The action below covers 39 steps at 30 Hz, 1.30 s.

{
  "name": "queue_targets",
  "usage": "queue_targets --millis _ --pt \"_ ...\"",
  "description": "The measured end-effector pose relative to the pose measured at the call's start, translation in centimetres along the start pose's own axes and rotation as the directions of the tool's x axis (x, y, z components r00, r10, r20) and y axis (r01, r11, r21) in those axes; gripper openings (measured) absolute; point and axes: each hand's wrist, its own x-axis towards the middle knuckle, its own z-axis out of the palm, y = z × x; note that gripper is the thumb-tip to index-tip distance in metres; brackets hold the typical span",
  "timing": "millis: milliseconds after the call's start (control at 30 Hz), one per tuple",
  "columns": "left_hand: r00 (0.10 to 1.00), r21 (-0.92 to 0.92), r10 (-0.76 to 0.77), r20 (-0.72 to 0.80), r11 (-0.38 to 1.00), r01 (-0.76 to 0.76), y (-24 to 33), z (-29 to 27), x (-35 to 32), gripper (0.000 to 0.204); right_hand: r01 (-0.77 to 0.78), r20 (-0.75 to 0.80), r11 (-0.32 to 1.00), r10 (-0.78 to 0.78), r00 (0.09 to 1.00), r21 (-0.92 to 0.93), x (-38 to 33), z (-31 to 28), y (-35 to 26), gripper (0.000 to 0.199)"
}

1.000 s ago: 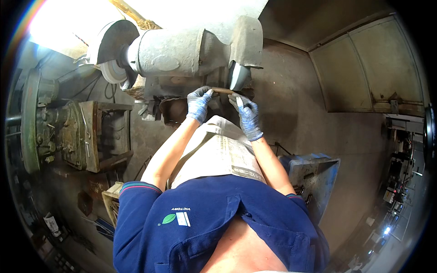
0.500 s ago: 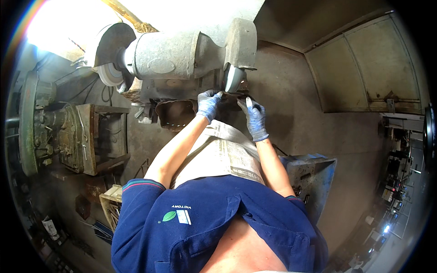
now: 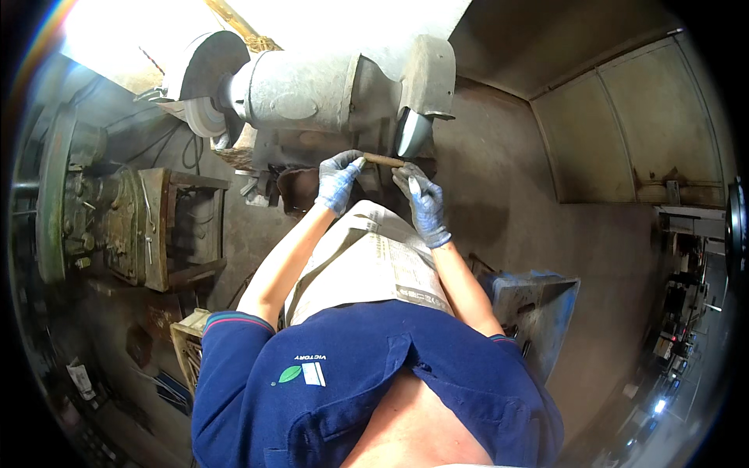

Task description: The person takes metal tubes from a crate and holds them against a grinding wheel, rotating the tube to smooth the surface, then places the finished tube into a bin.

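Rod (image 3: 384,160) has backed slightly off the right grinding wheel (image 3: 411,132) versus half a second ago – left hand (image 3: 337,181) pinching its near end, right hand (image 3: 421,201) gripping near the tip – likely repositioning between grinding passes.

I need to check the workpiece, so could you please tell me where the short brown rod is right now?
In the head view, the rod sits upper centre, held between the gloved left hand and right hand, just below the right grinding wheel.
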Motion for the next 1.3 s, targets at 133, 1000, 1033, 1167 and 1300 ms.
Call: queue_targets --millis 133,1000,1033,1167,1300 --pt "0.989 -0.004 -0.025 0.148 1.000 0.026 4.5 1.0 -5.0 0.016 0.361 0.239 0.773 -0.274 0.932 -0.522 -2.6 -1.3 -2.0 0.028" --pt "0.982 0.134 0.062 0.179 0.987 -0.087 4.1 3.6 -4.5 0.012 0.288 0.116 0.812 -0.267 0.957 -0.507 -3.1 -2.2 -3.6 0.026" --pt "0.984 0.133 0.042 0.174 0.989 -0.066 4.0 3.8 -4.3 0.012 0.293 0.125 0.777 -0.270 0.955 -0.557 -2.7 -2.6 -3.2 0.024" --pt "0.992 0.114 0.006 0.128 0.993 -0.021 2.0 4.9 -2.7 0.012 0.272 0.090 0.734 -0.278 0.956 -0.622 -1.1 -4.4 -1.9 0.021" --pt "0.996 0.053 0.015 0.084 0.998 -0.020 0.1 6.4 -1.6 0.010 0.139 -0.109 0.911 -0.195 0.975 -0.389 -0.7 -4.4 -2.0 0.015"
